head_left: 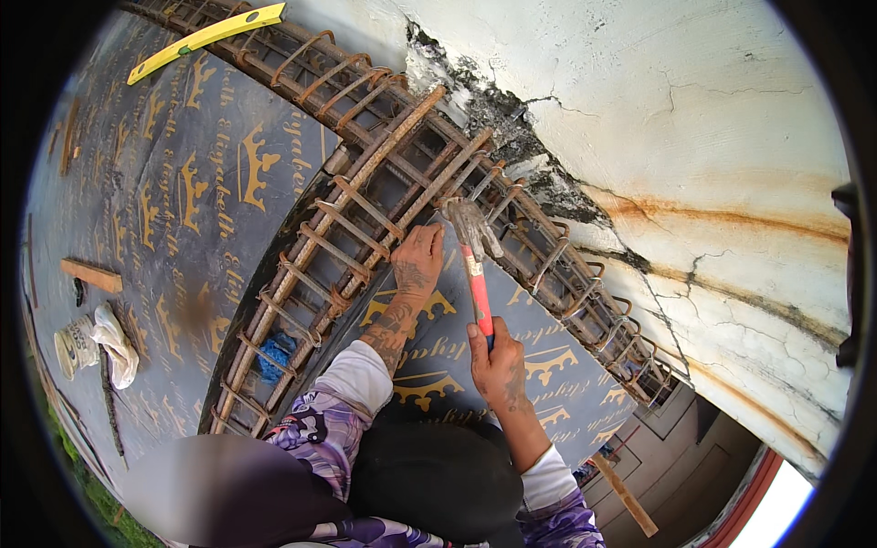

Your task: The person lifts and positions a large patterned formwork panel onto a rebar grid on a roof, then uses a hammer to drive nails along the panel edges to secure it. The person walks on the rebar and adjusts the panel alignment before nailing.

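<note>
Rusty cage [365, 219] runs along the wall [694, 119]; left hand [418, 260] grips a bar, right hand [498, 361] clamps the hammer [475, 265], head at the cage; likely mid-tapping, next blow needs aim.

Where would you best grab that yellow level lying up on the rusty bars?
Probably around the middle of the yellow level, from above, fingers across its narrow width. It lies flat and slanted on the rebar cage, free of both hands, so a mid-length grip should keep it balanced.
</note>
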The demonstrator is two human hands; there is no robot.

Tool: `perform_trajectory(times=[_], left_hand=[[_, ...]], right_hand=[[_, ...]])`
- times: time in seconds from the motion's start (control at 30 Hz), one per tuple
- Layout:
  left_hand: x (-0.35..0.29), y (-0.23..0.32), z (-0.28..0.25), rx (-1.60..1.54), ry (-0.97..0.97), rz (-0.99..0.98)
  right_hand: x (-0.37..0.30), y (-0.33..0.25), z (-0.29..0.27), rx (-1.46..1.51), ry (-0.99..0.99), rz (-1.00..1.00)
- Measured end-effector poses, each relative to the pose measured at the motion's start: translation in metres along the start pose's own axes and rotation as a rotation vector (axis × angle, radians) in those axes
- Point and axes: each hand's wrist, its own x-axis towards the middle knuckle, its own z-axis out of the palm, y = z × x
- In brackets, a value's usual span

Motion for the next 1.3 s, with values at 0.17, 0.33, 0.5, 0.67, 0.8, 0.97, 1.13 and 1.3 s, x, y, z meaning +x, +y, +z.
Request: perform_trajectory(times=[0.17, 0.33, 0.5, 0.67, 0.8, 0.97, 1.13, 1.3], left_hand=[[-0.017, -0.007, -0.021, -0.102, -0.160, -0.021], [-0.031, -0.023, -0.049, -0.067, -0.339, 0.253], [-0.032, -0.023, -0.057, -0.041, -0.343, 0.285], [-0.029, -0.020, -0.054, -0.023, -0.395, 0.316], [-0.016, -0.021, -0.050, -0.042, -0.330, 0.355], [-0.024, -0.020, -0.058, -0.040, -0.406, 0.306], [-0.029, -0.013, -0.052, -0.048, -0.394, 0.319], [-0.030, -0.021, -0.062, -0.038, -0.435, 0.292]], right_hand=[[-0.016, 0.002, 0.001, 0.201, 0.087, -0.080], [0.010, 0.038, 0.035, -0.014, 0.040, 0.060], [-0.015, 0.013, 0.011, 0.333, 0.166, -0.181], [-0.009, 0.050, 0.038, 0.110, 0.272, -0.289], [0.035, 0.033, 0.039, 0.002, 0.157, -0.092], [0.007, 0.009, 0.016, 0.557, 0.333, -0.485], [0.009, 0.063, 0.059, -0.089, 0.120, -0.003], [0.018, -0.019, 0.012, 0.415, 0.196, -0.179]])
